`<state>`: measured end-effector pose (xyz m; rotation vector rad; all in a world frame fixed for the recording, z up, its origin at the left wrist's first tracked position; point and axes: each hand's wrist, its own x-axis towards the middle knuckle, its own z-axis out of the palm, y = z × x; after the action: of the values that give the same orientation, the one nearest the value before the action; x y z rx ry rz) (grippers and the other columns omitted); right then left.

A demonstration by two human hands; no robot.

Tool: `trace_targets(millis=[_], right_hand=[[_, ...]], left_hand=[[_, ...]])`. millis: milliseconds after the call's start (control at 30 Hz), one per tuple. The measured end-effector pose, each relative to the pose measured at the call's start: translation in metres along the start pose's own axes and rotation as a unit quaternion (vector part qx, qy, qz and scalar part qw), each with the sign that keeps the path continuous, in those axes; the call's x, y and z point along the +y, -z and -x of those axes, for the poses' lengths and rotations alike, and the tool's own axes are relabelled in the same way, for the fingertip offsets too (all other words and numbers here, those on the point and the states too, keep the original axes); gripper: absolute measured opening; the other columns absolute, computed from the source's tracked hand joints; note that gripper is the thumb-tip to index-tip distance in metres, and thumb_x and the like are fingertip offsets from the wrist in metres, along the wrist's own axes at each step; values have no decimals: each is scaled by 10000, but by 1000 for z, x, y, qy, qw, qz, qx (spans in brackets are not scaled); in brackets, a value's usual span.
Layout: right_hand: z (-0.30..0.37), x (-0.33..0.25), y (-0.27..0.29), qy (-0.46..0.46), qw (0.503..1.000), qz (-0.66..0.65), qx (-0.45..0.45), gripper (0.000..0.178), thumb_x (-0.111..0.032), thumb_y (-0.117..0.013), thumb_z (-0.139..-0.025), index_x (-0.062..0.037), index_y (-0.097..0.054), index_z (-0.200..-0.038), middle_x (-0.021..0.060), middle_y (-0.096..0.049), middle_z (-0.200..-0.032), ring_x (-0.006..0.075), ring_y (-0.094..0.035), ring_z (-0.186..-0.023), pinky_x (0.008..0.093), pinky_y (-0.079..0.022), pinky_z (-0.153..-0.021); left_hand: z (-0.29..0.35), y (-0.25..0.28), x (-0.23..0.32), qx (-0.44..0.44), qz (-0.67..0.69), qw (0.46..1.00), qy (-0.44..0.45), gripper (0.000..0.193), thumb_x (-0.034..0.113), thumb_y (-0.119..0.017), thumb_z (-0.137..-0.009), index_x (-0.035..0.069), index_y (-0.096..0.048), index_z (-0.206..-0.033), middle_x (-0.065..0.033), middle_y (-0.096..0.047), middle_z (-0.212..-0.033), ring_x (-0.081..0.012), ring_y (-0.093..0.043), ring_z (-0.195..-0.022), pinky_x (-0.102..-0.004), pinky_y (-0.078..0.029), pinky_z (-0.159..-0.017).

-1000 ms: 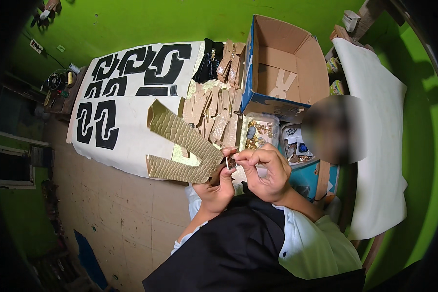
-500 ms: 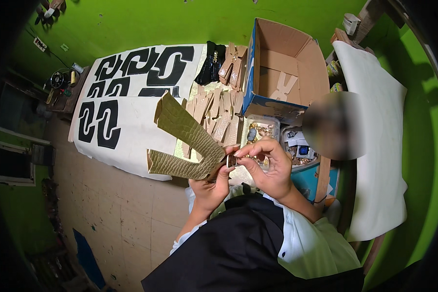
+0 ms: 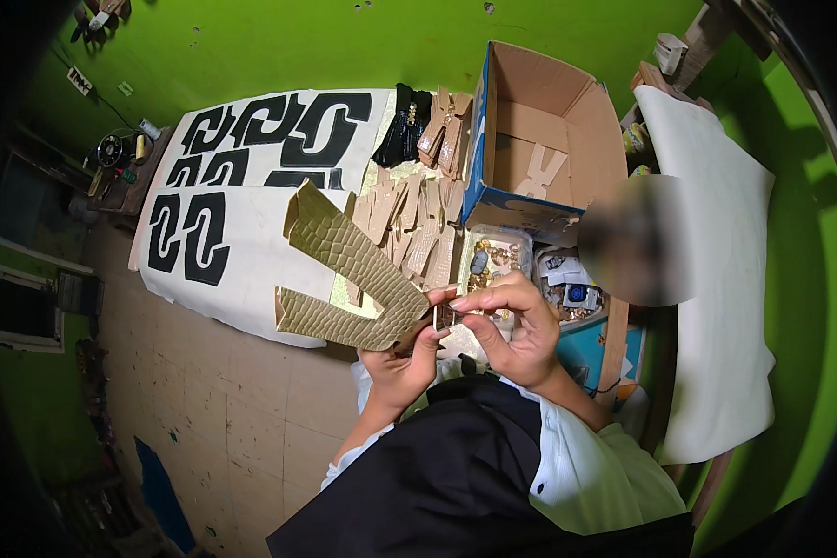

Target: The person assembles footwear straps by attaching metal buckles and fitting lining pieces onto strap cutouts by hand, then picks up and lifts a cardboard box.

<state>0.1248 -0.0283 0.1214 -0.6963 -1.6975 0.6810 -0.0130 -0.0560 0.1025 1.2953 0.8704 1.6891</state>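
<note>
My left hand (image 3: 402, 368) grips an olive-green, crocodile-textured shoe upper (image 3: 358, 270) near its narrow joined end, thumb on top. Its two broad straps spread out to the left, over the table's edge. A small shiny metal piece, perhaps a buckle (image 3: 443, 317), sits at that narrow end. My right hand (image 3: 516, 330) is curled beside it, index fingertip and thumb at the metal piece. Whether the right fingers pinch it or only touch it is hard to make out. Just beyond the right hand is a clear plastic tub (image 3: 502, 246) of gold-coloured ornaments.
Several beige strap pieces (image 3: 405, 219) lie behind the upper. White sheets (image 3: 270, 232) with black cut shapes cover the table's left. An open cardboard box (image 3: 553, 121) stands at the back, a second tub (image 3: 567, 279) of small parts in front of it. White material (image 3: 716, 279) drapes at right.
The upper has dipped slightly down and left in the left hand. My right thumb and index finger have shifted a little at the metal piece.
</note>
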Motion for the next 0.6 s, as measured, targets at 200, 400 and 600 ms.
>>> trace_targets(millis=[200,400,600], right_hand=[[3,3,-1,-19,1000,-22,-1,420,-9,-707,-694,-10,-475,-1045,114,-583,-871,163,-570,-794,249,-450,-703],[4,7,1,-49,996,-75,-15,424,18,-701,-686,12,-502,-1060,116,-581,-867,175,-592,-803,255,-473,-719],[-9,-1,3,4,1000,8,-25,371,0,-699,-673,8,-564,-1019,107,-631,-867,212,-609,-811,307,-476,-759]], left_hand=[[2,3,-9,0,18,999,-34,266,-42,-550,-809,-84,-504,-1069,-206,-578,-1024,-269,-568,-979,-370,-462,-845],[0,6,-6,-14,2,1000,-14,279,-112,-578,-741,-63,-569,-1016,-187,-596,-1025,-260,-588,-950,-360,-484,-823],[-7,12,-7,-43,-105,991,-66,334,-150,-591,-699,-37,-593,-1013,-186,-605,-1013,-253,-598,-932,-327,-501,-792]])
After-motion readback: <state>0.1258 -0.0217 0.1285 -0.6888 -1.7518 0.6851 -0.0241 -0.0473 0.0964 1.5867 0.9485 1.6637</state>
